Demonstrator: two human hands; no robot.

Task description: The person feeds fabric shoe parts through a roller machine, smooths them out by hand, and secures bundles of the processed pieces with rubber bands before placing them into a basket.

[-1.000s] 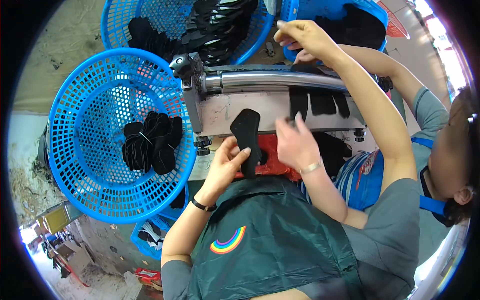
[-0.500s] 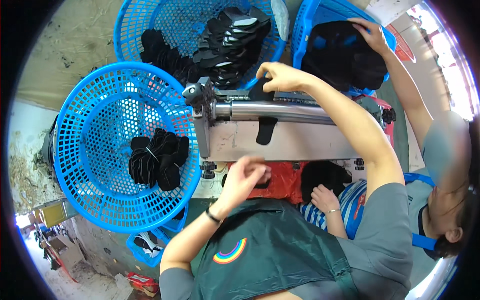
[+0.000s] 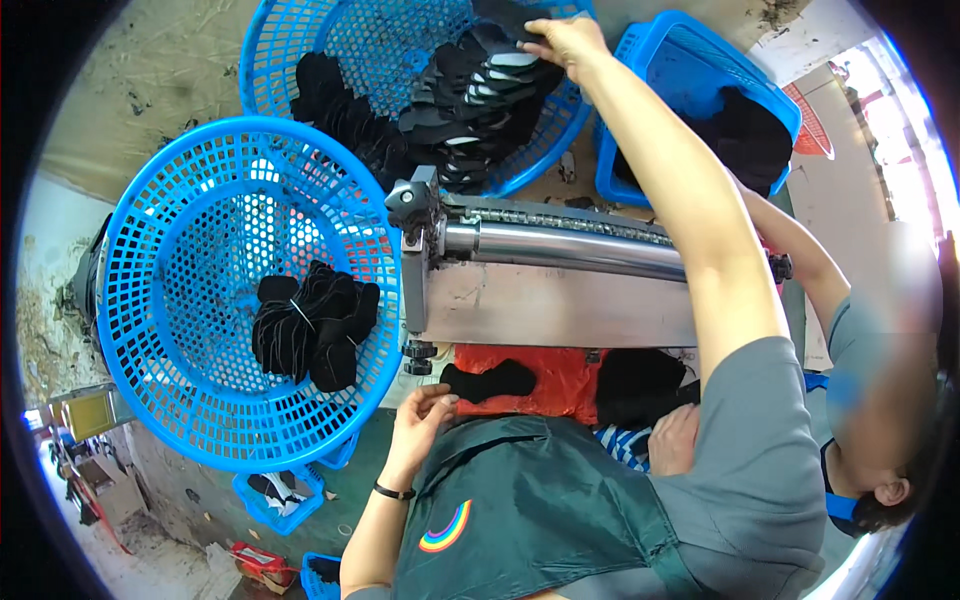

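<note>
My right hand [image 3: 568, 45] is stretched out over the far blue basket, thumb and fingers closed on the end of a black insole-shaped piece [image 3: 503, 13]. Below it, a fanned pile of similar black pieces with pale patches [image 3: 480, 95] fills part of that basket. My left hand [image 3: 420, 418] is near my apron, fingertips pinched at the left end of another black insole-shaped piece [image 3: 495, 381] on red plastic sheeting [image 3: 560, 385]. Between my hands stands a machine with a long metal roller [image 3: 570, 247] above a pale plate [image 3: 560, 300].
A round blue basket [image 3: 130, 330] at left holds a tied black bundle [image 3: 315, 325]. The far basket [image 3: 260, 60] stands behind it. At right are a blue crate [image 3: 625, 160] with black material and a co-worker's hand [image 3: 675, 440] near a black stack [image 3: 640, 385].
The black piece under the roller is gone from there. My right hand has moved from behind the roller to the far basket's pile. My left hand has drawn back toward me and left.
</note>
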